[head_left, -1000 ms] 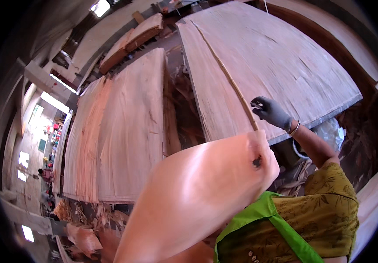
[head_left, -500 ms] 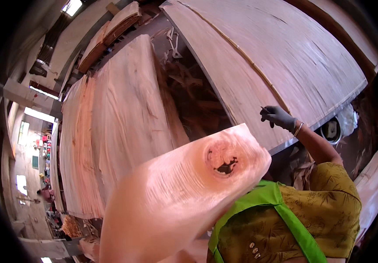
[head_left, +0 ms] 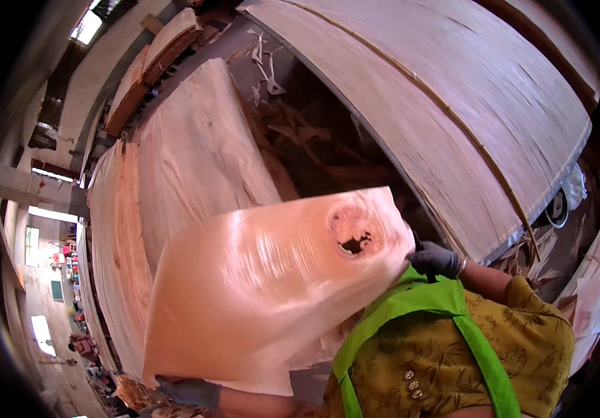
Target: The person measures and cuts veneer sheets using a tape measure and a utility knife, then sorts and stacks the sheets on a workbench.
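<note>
A pale orange sheet of wood veneer (head_left: 265, 285) is held up in front of me, curved, with a ragged knot hole (head_left: 355, 242) near its far right end. At its lower left edge my left hand (head_left: 192, 392), in a dark glove, is closed on the sheet. My right hand (head_left: 439, 261), gloved in grey, is closed at the sheet's right edge, its fingertips against or just beside it. A thin dark tool (head_left: 416, 238) sticks out of that hand; its kind is not clear.
Wide stacks of veneer lie at the left (head_left: 195, 139) and far right (head_left: 439, 104); a thin wooden strip (head_left: 446, 108) crosses the right one. Torn scraps (head_left: 300, 132) fill the dark gap between them. A pail (head_left: 557, 207) stands beyond the right stack's near corner.
My right hand has come down and inward from over the right stack to the veneer sheet's edge. The sheet has tipped, and my left hand has come into view at its lower edge.
</note>
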Action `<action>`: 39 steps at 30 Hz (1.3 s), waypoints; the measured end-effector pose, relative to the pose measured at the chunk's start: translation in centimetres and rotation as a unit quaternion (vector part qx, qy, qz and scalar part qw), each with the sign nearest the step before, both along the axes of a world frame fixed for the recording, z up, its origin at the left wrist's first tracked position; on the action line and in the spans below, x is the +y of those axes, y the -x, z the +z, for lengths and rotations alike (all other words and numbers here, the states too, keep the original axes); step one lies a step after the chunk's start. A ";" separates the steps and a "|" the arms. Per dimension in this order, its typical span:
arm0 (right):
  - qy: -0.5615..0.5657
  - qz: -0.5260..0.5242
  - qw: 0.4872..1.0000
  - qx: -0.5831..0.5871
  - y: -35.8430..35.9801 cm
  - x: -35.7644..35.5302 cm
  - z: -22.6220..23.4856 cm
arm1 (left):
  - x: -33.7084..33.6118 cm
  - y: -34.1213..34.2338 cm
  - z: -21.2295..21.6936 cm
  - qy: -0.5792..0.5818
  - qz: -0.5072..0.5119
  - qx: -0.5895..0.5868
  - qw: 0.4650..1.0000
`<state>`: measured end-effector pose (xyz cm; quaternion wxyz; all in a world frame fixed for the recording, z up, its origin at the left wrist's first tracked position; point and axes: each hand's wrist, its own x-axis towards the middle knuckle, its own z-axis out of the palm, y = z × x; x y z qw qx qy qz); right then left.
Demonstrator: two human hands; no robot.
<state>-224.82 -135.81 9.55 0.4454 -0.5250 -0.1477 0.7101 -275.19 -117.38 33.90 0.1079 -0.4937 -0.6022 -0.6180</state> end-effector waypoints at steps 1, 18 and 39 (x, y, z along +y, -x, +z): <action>0.006 -0.038 0.999 0.005 -0.1 3.0 2.6 | 3.3 -0.1 -0.3 0.004 -0.024 -0.019 1.000; -0.154 -0.191 0.953 -0.178 -16.2 44.1 4.6 | 52.3 -8.0 -8.0 0.122 -0.372 -0.507 0.768; 0.003 -0.320 0.926 -0.198 -36.0 82.4 4.3 | 106.5 -34.4 -16.2 0.214 -0.417 -0.527 0.709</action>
